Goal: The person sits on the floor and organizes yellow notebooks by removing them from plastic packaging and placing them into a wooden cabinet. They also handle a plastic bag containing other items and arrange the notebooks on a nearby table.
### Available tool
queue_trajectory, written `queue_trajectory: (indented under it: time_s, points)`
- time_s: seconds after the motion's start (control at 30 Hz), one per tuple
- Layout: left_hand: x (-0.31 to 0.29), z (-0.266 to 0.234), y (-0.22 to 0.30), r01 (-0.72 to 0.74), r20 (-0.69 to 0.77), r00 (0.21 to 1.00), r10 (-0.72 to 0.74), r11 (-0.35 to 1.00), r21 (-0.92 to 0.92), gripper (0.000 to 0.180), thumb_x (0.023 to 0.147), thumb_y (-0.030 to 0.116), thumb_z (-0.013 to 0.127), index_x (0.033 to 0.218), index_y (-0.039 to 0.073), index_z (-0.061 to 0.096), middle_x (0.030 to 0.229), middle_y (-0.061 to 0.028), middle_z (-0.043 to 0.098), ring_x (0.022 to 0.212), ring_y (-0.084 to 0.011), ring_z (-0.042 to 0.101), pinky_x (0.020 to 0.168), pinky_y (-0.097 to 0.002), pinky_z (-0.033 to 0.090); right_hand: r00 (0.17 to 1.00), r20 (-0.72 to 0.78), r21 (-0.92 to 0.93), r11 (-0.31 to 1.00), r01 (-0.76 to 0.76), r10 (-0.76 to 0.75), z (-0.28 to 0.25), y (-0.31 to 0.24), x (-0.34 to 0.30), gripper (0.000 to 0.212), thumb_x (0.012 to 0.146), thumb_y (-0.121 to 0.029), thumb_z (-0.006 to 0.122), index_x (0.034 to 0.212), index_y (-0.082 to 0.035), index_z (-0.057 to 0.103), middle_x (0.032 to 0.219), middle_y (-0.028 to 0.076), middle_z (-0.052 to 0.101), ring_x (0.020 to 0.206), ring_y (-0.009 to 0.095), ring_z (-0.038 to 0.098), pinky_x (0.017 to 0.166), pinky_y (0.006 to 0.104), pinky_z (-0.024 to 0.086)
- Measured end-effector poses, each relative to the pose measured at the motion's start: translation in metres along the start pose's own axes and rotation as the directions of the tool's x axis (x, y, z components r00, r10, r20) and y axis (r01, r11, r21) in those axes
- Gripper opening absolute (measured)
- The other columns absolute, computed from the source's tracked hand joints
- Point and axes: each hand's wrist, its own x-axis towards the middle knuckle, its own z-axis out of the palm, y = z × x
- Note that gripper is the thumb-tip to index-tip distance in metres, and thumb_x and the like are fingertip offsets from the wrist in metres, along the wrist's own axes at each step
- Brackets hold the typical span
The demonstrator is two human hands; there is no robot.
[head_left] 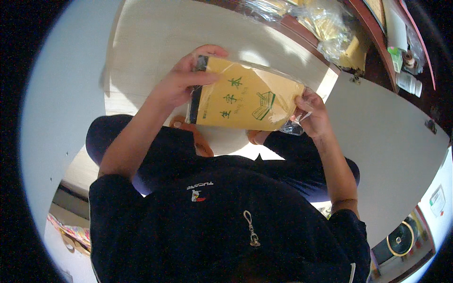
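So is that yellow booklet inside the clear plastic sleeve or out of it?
Inside, mostly. Clear plastic covers the yellow booklet, with spare film bunched at the right hand; the left hand holds the other end.

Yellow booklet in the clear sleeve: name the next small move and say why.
Probably slide the yellow booklet further into the clear plastic sleeve. The left hand grips its dark spine end, the right hand pinches loose plastic at the other end, where the sleeve looks slack.
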Motion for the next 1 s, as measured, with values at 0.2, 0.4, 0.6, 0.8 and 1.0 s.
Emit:
queue_trajectory:
  time_s: [0.2, 0.4, 0.6, 0.8, 1.0]
  points:
    - [-0.002, 0.009, 0.006, 0.022, 0.02, 1.0, -0.024, 0.997, 0.075, 0.059, 0.063, 0.008, 0.069, 0.118, 0.007, 0.047, 0.108, -0.0055, 0.054, 0.098, -0.0163, 0.053, 0.089, -0.0299, 0.041, 0.988, 0.057, -0.1, 0.984, 0.149, -0.144, -0.008, -0.013, 0.0, 0.018, 0.078, -0.006, 0.06, 0.093, -0.002, 0.052, 0.084, 0.004, 0.057, 0.073, 0.012, 0.056, 0.065, 0.0243, 0.046]
    - [0.0, -0.001, -0.004, 0.022, -0.032, 0.999, -0.016, 0.982, 0.19, 0.051, 0.058, 0.0, 0.069, 0.107, 0.006, 0.054, 0.105, -0.0062, 0.057, 0.1, -0.0167, 0.052, 0.09, -0.0313, 0.04, 0.921, 0.185, -0.45, 0.803, 0.39, -0.344, -0.007, -0.023, -0.009, 0.022, 0.072, 0.006, 0.064, 0.086, -0.006, 0.051, 0.094, 0.002, 0.051, 0.086, 0.011, 0.05, 0.071, 0.0249, 0.045]
    - [0.009, -0.005, 0.0, -0.121, 0.005, 0.993, 0.122, 0.974, 0.19, 0.047, 0.056, -0.005, 0.066, 0.101, 0.004, 0.054, 0.101, -0.0065, 0.056, 0.098, -0.018, 0.052, 0.087, -0.0309, 0.041, 0.902, 0.078, -0.454, 0.79, 0.412, -0.425, 0.001, -0.015, -0.011, 0.029, 0.072, 0.007, 0.063, 0.096, -0.004, 0.052, 0.102, 0.003, 0.051, 0.092, 0.012, 0.05, 0.076, 0.0256, 0.045]
    - [0.014, -0.013, 0.007, -0.091, 0.019, 0.996, 0.089, 0.993, 0.081, 0.049, 0.053, -0.005, 0.063, 0.101, 0.004, 0.053, 0.098, -0.0075, 0.054, 0.098, -0.0197, 0.05, 0.087, -0.0307, 0.039, 0.904, 0.03, -0.303, 0.858, 0.415, -0.426, 0.001, -0.018, -0.011, 0.028, 0.081, 0.001, 0.056, 0.108, -0.003, 0.054, 0.105, 0.008, 0.055, 0.093, 0.015, 0.053, 0.079, 0.0269, 0.045]
    - [0.014, -0.018, -0.007, 0.034, -0.012, 0.999, -0.035, 0.99, -0.135, 0.047, 0.054, 0.004, 0.056, 0.101, 0.003, 0.051, 0.099, -0.0088, 0.053, 0.097, -0.0223, 0.05, 0.086, -0.0331, 0.039, 0.91, 0.168, -0.564, 0.721, 0.403, -0.378, -0.001, -0.02, -0.012, 0.018, 0.084, -0.01, 0.056, 0.098, -0.002, 0.062, 0.098, 0.009, 0.061, 0.089, 0.015, 0.057, 0.077, 0.026, 0.047]
